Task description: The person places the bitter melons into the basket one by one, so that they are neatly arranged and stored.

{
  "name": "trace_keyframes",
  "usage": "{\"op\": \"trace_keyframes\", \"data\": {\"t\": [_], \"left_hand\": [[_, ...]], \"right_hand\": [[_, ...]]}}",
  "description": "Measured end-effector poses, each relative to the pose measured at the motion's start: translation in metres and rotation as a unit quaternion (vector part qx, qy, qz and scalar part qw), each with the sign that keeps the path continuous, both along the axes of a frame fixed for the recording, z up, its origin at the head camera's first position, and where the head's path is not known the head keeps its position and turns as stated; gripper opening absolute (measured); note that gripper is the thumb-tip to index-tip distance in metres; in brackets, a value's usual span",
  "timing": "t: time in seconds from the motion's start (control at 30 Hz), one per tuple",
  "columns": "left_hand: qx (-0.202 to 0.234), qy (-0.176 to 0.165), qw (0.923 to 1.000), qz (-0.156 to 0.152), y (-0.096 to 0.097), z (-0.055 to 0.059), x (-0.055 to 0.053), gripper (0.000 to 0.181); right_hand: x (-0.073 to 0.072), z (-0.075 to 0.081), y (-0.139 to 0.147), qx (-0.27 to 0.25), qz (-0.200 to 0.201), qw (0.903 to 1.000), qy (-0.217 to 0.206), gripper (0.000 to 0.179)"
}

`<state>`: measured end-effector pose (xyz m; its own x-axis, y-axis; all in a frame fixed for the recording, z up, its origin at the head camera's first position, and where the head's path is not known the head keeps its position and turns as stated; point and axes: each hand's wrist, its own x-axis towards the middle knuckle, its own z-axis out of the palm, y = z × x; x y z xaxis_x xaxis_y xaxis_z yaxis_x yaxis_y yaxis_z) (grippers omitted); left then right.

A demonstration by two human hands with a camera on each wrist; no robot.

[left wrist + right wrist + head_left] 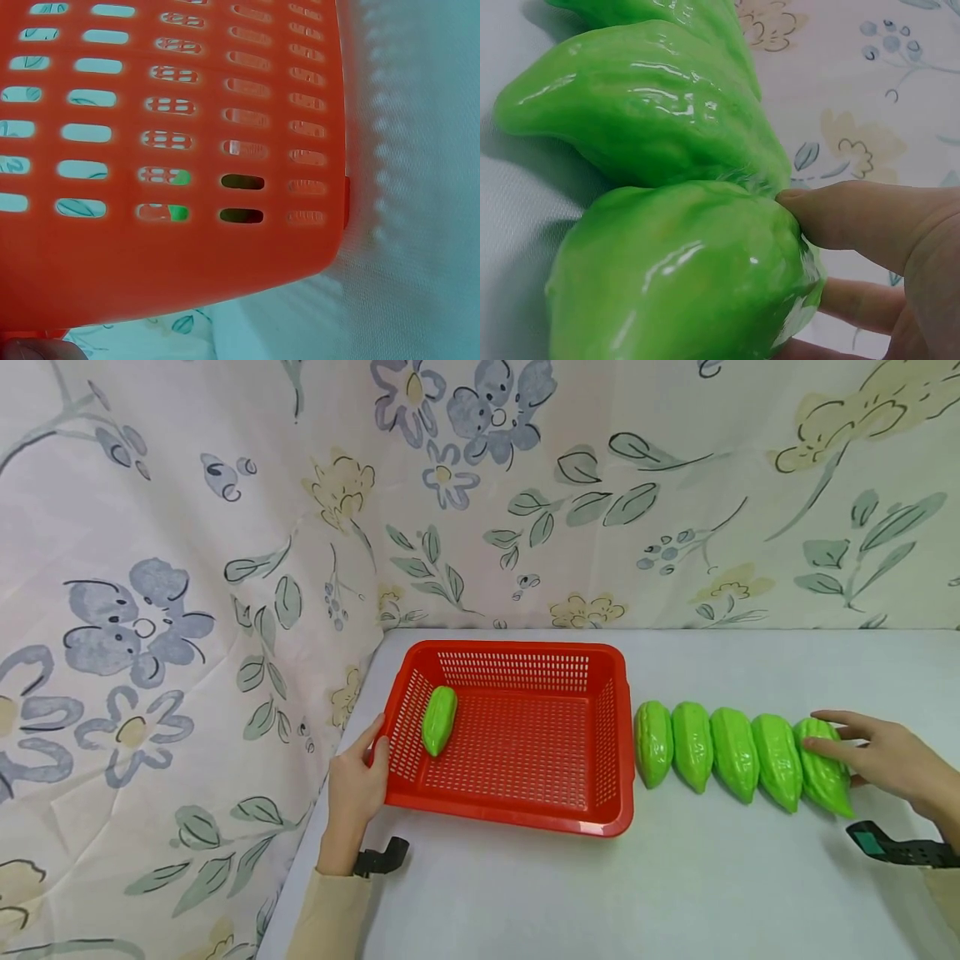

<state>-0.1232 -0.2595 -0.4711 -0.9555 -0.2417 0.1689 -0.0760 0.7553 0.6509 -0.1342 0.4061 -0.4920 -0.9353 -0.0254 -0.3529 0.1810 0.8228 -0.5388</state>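
Note:
A red plastic basket with slotted walls sits on the white table. My left hand grips its left rim; the left wrist view shows mostly the basket's slotted wall, with a fingertip at the lower left corner. One glossy green ridged gourd lies inside the basket, near its left wall. Several similar gourds stand in a row right of the basket, pointed ends towards me. My right hand holds the rightmost gourd near its blunt end, thumb on one side and fingers on the other. The right wrist view shows this gourd close up, touching its neighbour.
The nearest gourd of the row lies close beside the basket's right wall. A floral curtain hangs along the back and left of the table. A dark wrist camera is strapped to the left wrist.

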Motion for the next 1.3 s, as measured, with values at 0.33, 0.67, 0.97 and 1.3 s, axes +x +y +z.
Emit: {"op": "trace_keyframes", "data": {"t": [0.33,0.67,0.97,1.3], "left_hand": [[-0.008,0.024,0.9996,-0.006,0.000,0.002,-0.004,0.043],[-0.002,0.019,0.9998,-0.003,0.001,0.003,-0.006,0.044],[-0.001,0.019,0.9998,-0.004,0.000,0.002,-0.005,0.044],[0.006,0.017,0.9998,-0.008,0.000,0.000,-0.001,0.043]], "right_hand": [[-0.002,0.009,0.002,-0.002,-0.025,0.9993,0.027,0.079],[-0.004,0.035,0.002,0.000,-0.066,0.9969,0.043,0.081],[-0.012,0.051,0.004,-0.026,-0.075,0.9926,0.092,0.079],[-0.008,0.066,-0.005,-0.027,-0.076,0.9902,0.114,0.068]]}}
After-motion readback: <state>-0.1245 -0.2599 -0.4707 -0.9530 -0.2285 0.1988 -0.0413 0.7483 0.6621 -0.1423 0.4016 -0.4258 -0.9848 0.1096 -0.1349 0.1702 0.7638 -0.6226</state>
